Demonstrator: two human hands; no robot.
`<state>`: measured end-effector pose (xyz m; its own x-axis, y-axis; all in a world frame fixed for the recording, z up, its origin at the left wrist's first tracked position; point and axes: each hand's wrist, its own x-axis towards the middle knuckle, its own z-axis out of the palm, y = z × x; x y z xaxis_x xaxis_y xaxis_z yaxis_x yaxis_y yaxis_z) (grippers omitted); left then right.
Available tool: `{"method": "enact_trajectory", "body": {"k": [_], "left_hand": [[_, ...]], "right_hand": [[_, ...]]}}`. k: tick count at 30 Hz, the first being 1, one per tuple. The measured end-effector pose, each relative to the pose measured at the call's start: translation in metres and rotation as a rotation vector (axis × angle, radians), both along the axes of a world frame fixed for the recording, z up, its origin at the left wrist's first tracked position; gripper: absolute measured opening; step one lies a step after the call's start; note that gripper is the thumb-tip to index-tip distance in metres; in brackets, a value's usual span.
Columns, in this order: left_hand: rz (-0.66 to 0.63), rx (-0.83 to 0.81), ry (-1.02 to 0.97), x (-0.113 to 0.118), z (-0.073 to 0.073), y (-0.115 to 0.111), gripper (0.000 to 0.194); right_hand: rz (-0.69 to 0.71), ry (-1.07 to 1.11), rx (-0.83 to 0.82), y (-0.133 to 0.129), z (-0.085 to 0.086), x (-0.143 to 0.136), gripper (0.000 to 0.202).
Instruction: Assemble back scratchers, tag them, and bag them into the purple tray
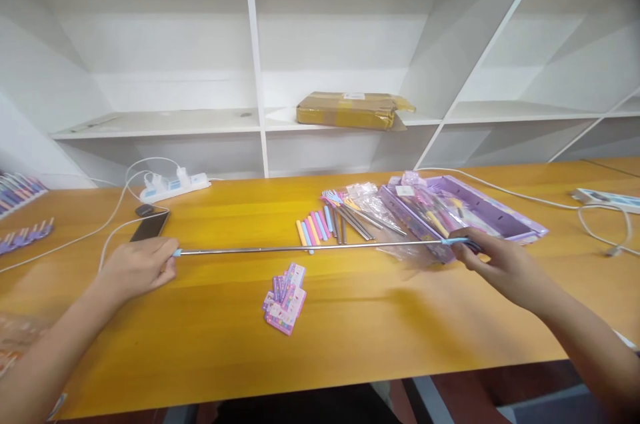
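Note:
Stretched level above the table is a telescopic back scratcher (310, 249), a thin extended metal rod with light-blue ends. My left hand (141, 267) is closed around its left end, where only a bit of blue shows. At the other end, my right hand (493, 261) grips the blue head, partly hidden by the fingers. Behind the rod lie pink, yellow and blue handle tubes (314, 229), and beside them several metal rods (353, 223) with coloured claw heads (333, 197). In front of it is a small pile of pink and purple printed cards (286, 301).
A purple tray (520, 231) with plastic-wrapped items stands at the right, with clear bags (373, 201) beside it. At the left are a dark phone (150, 227), a power strip (176, 188) and white cables. A taped cardboard box (350, 111) rests on the shelf.

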<state>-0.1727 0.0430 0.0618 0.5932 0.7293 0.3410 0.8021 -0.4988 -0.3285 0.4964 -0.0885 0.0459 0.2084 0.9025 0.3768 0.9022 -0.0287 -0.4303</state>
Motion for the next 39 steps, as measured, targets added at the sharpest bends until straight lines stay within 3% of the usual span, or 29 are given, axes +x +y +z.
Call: {"method": "enact_trajectory", "body": {"k": [3, 15, 20, 23, 26, 28, 30, 33, 35, 39], "left_hand": [[0.029, -0.013, -0.025, 0.005, -0.003, 0.006, 0.015], [0.04, -0.086, -0.002, 0.025, -0.003, 0.017, 0.015], [0.083, -0.169, 0.055, 0.034, -0.004, 0.029, 0.019], [0.093, -0.28, 0.014, 0.052, -0.002, 0.032, 0.025], [0.098, -0.332, -0.039, 0.093, -0.002, 0.027, 0.026], [0.115, -0.34, -0.059, 0.129, -0.005, 0.02, 0.025], [0.079, -0.305, -0.072, 0.163, -0.01, 0.014, 0.026], [-0.042, -0.351, 0.029, 0.194, -0.021, 0.009, 0.023], [-0.076, -0.37, 0.065, 0.197, -0.028, 0.009, 0.02], [-0.106, -0.361, 0.085, 0.184, -0.035, 0.007, 0.019]], "right_hand": [[0.043, 0.066, -0.082, 0.001, -0.001, 0.0, 0.023], [-0.139, 0.111, -0.092, 0.026, -0.005, -0.001, 0.025], [-0.202, 0.194, -0.142, 0.053, -0.009, -0.002, 0.018], [-0.215, 0.125, -0.083, 0.078, -0.012, -0.01, 0.013], [-0.131, 0.05, 0.026, 0.1, -0.015, -0.052, 0.011], [-0.053, 0.036, 0.011, 0.105, -0.017, -0.104, 0.011], [0.112, 0.009, -0.033, 0.101, -0.021, -0.165, 0.013], [0.271, -0.199, -0.181, 0.089, -0.028, -0.238, 0.017], [0.37, -0.304, -0.234, 0.084, -0.031, -0.258, 0.02], [0.475, -0.322, -0.229, 0.086, -0.034, -0.252, 0.02]]}}
